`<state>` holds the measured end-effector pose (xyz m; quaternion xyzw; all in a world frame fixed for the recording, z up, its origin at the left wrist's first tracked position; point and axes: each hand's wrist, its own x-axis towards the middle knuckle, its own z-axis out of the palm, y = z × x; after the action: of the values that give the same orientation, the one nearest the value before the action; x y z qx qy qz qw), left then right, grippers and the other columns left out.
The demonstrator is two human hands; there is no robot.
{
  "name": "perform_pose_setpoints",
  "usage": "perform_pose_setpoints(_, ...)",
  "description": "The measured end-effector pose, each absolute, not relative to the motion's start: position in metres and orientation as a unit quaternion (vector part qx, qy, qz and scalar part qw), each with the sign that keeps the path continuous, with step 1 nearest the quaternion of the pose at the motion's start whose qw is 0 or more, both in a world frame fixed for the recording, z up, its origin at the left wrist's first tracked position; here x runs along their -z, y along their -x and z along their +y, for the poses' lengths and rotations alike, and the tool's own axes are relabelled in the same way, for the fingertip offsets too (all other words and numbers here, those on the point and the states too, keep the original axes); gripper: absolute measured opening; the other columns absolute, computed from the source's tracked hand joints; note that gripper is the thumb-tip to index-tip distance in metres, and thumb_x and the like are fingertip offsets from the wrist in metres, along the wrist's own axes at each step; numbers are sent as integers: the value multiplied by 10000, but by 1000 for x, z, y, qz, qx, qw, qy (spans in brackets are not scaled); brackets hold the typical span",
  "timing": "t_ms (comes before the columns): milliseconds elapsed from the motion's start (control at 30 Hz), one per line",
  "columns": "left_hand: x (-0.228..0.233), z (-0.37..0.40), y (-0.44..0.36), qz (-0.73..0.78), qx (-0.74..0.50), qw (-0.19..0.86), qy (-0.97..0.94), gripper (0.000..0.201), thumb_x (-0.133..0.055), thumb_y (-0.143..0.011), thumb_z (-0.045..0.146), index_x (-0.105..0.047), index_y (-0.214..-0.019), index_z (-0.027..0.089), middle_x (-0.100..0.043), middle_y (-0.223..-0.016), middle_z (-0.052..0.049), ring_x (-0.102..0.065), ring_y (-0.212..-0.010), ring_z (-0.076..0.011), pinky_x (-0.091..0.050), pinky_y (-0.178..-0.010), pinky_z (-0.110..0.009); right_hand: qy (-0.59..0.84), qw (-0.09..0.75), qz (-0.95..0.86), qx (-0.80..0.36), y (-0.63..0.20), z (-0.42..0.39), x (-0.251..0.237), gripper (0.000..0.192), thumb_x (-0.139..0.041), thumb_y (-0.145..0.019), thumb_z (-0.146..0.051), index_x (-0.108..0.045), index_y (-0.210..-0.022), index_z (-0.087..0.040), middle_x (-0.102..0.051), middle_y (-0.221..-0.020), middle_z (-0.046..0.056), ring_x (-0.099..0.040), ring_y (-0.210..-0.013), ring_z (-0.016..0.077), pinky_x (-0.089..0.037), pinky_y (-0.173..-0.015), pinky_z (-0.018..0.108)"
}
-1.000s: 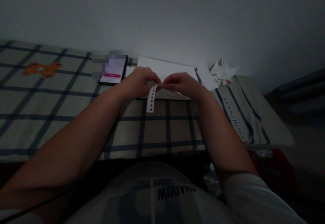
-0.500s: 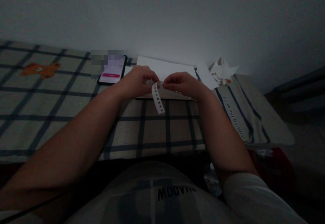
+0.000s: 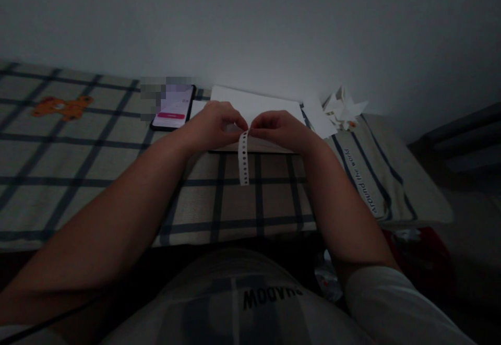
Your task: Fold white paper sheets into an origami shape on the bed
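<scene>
Strip: narrow white strip (image 3: 241, 168) hangs from your fingertips, in front of the white paper (image 3: 253, 98); lower end free, over the checked cloth (image 3: 235, 209).
Progress: strip's in your fingers, not laid down; a row of dark dots runs along the hanging length, holes or print, can't tell. Looks mid-handling, judging by the pinch; how much is left isn't clear w/ the top end hidden.
L hand: your L hand (image 3: 219, 124) comes in from the L, palm inward, fingers curled, thumb & index pinching strip's top end.
R hand: your R hand (image 3: 282, 127) mirrors it, thumb & index closed on the same end, tips abt touching the L's.
Arms: both reach fwd, forearms angled in, wrists bent slightly inward.
Phone: phone (image 3: 171, 111) lies lit, just beyond your L wrist.
Folded paper: folded white paper (image 3: 344, 107) sits R of the sheets, apart from your R hand.
</scene>
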<state>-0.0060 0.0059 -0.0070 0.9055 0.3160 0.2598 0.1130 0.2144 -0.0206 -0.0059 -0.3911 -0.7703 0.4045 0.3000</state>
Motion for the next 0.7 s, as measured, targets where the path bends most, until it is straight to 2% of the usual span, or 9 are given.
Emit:
perform_pose_setpoints(233,4,4,6,310,-261,127,-905,216,-611,-814,374,-771,-875,243,-726,-817,-34,-639,-810,-189,-447,-778,-313,387,299,-780,-389,-214,-23,3,293,-680,-807,-453,-693,-849,-163,-666,-806,33,-562,-799,168,-453,-728,314)
perform_pose_setpoints(700,4,5,7,338,-246,120,-900,238,-659,-784,424,-763,-880,233,-713,-824,-35,-618,-815,-183,-420,-786,-295,415,304,-773,-371,-214,-22,3,310,-688,-802,-445,-727,-866,-144,-701,-843,59,-576,-800,168,-448,-712,308)
